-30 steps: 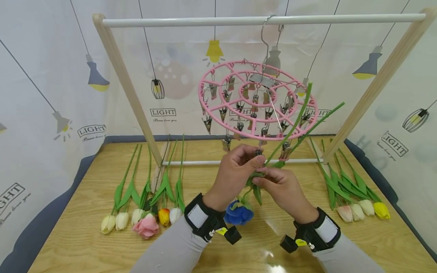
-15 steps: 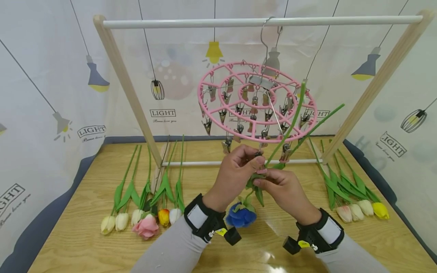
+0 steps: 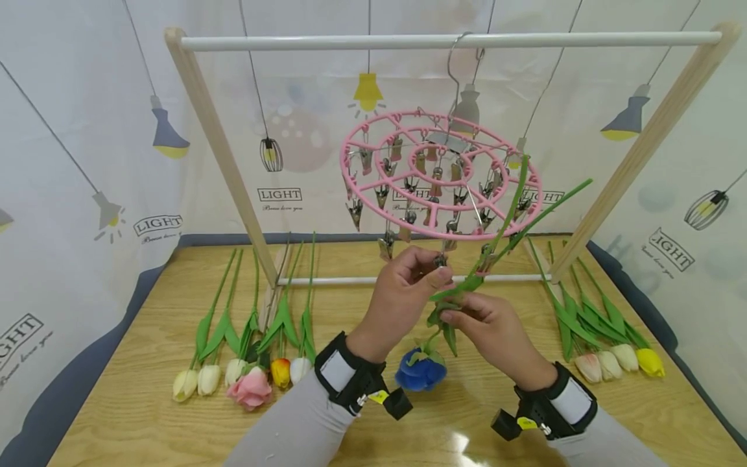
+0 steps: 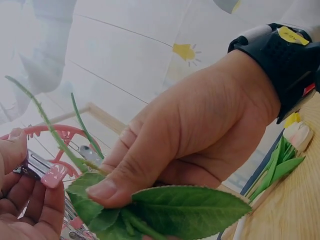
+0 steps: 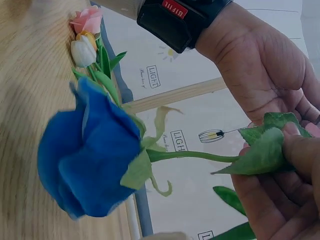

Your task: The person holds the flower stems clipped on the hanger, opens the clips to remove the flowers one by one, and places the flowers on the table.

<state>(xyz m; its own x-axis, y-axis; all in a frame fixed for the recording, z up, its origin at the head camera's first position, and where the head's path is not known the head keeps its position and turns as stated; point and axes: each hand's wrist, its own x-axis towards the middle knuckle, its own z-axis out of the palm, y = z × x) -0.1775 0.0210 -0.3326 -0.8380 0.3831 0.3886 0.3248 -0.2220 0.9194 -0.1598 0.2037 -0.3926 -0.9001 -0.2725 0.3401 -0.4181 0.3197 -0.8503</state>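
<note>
My left hand (image 3: pixel 403 298) pinches a metal clip with pink tips (image 4: pixel 54 176), which hangs below the front of the round pink clip hanger (image 3: pixel 432 234). My right hand (image 3: pixel 496 327) pinches the stem and leaves (image 4: pixel 190 212) of a blue rose (image 5: pixel 92 155) between thumb and fingers, just below and right of that clip. The blossom hangs downward over the table; the bare green stem (image 4: pixel 47 120) rises past the clip's pink tips. A second green stem (image 3: pixel 560 202) slants up to the right behind it, by another clip.
The hanger hooks over a white rod (image 3: pixel 292 43) on a wooden frame (image 3: pixel 218 152). Several tulips (image 3: pixel 185 385) and a pink rose (image 3: pixel 251 388) lie at left on the table. More tulips, one yellow (image 3: pixel 650 362), lie at right.
My right hand has shifted slightly right and down with the blue rose, and the stem has moved right of the clip. My left hand stays at the clip.
</note>
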